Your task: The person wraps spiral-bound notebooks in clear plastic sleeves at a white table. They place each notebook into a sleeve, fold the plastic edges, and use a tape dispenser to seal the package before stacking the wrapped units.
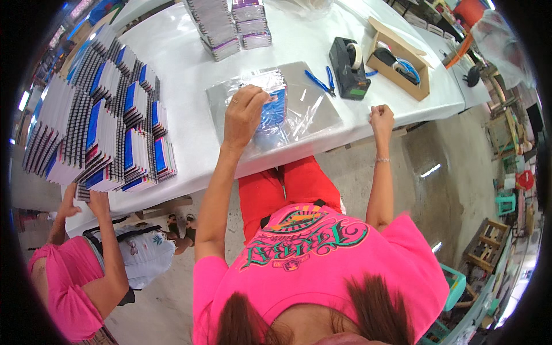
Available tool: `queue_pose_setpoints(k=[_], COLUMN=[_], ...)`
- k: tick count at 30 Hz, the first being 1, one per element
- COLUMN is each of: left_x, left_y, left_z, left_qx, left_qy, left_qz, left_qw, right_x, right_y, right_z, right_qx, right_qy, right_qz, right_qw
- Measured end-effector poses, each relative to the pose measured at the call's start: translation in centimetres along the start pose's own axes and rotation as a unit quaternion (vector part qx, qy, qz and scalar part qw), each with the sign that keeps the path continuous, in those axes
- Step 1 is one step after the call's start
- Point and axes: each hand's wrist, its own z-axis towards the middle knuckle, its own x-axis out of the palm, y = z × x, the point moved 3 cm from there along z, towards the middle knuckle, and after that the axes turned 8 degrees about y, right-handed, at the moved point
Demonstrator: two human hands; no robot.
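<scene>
A blue-covered notebook (pixel 275 109) lies in a clear plastic bag (pixel 296 123) on a grey board (pixel 315 104) at the table's near side. My left hand (pixel 244 112) is over the bag's left part, its fingers closed in a pinch on the plastic; the palm hides part of the notebook. Off to the right, past the board, my right hand (pixel 381 121) is held by the table's edge with its fingers curled together. Whatever they may hold is hidden. Between the hands and farther back are blue-handled cutters (pixel 322 82) and a black tape dispenser (pixel 348 72).
Tall stacks of spiral notebooks (pixel 106 115) fill the table's left side. More wrapped notebook stacks (pixel 253 26) stand at the back. An open cardboard box (pixel 415 84) with tape rolls sits at the right. A co-worker in pink (pixel 77 276) handles notebooks at the lower left.
</scene>
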Motion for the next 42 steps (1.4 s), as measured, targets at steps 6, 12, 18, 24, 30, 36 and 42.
queue_pose_setpoints(k=[6,12,18,24,30,36,42], left_x=[-0.2,-0.1,-0.1,-0.4,-1.4,-1.4,-1.0], left_y=[0.1,0.2,0.0,-0.1,-1.2,-0.8,-1.4], left_z=[-0.6,-0.8,-0.9,-1.1,0.8,0.4,3.3], left_qx=[0.025,0.025,0.019,-0.061,-0.086,-0.107,-0.163], left_qy=[-0.012,-0.016,-0.016,0.012,0.133,0.143,0.206], left_qz=[0.02,0.015,0.017,-0.057,0.088,0.052,0.061], left_qw=[0.999,0.999,1.0,0.996,0.983,0.983,0.963], right_x=[5.8,10.5,12.3,12.7,13.5,14.4,13.3], right_y=[15.4,20.4,19.9,20.0,19.5,17.4,11.9], right_z=[-8.4,-12.8,-13.0,-13.1,-14.1,-13.8,-13.1], right_qx=[-0.081,-0.08,-0.094,-0.097,-0.127,-0.206,-0.286], right_qy=[0.313,0.359,0.318,0.298,0.227,0.146,0.131], right_qz=[0.341,0.395,0.361,0.353,0.384,0.229,-0.018], right_qw=[0.883,0.842,0.872,0.882,0.886,0.94,0.949])
